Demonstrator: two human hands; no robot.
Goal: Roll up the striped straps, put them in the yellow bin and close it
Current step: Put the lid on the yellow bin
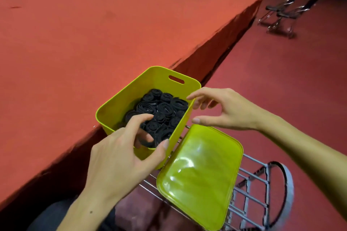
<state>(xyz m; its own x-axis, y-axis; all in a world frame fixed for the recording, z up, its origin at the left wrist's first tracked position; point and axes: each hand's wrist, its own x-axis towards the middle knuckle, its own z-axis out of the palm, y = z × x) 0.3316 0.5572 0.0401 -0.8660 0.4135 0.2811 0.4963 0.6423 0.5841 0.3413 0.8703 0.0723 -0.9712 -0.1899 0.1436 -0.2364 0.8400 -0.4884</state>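
Observation:
The yellow bin point(120, 103) stands open at the edge of the red platform, filled with several black rolled straps point(165, 107); no stripes show on them. My left hand point(120, 155) reaches over the bin's near corner. Its fingers curl inside onto a rolled strap point(150, 142), and its thumb lies across the rim. My right hand point(225, 110) hovers with spread fingers above the bin's right rim and holds nothing. The yellow lid point(199, 174) lies off the bin, to its right, on a wire rack.
The wide red carpeted platform point(93, 33) stretches left and back, and the red floor point(281, 80) lies lower on the right. The metal wire rack point(251, 180) under the lid reaches to the lower right. Folded metal chairs point(281, 17) stand at the far right.

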